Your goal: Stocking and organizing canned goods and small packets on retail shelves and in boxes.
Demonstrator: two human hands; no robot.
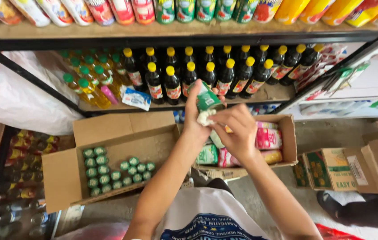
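Note:
My left hand point(194, 116) grips a small green can point(207, 98), held up and tilted in front of the shelf. My right hand point(237, 132) presses a crumpled white cloth point(205, 117) against the can's lower end. Below my arms an open cardboard box point(60, 175) on the floor holds several more green-topped cans point(109, 172) standing in rows.
A second open box point(287, 138) holds pink and green packets. The shelf point(266, 94) behind carries dark bottles with yellow caps and yellow oil bottles with green caps. More cartons point(326, 169) stand at the right, beside another person's dark shoe point(329, 204). A white sack point(11, 98) lies at the left.

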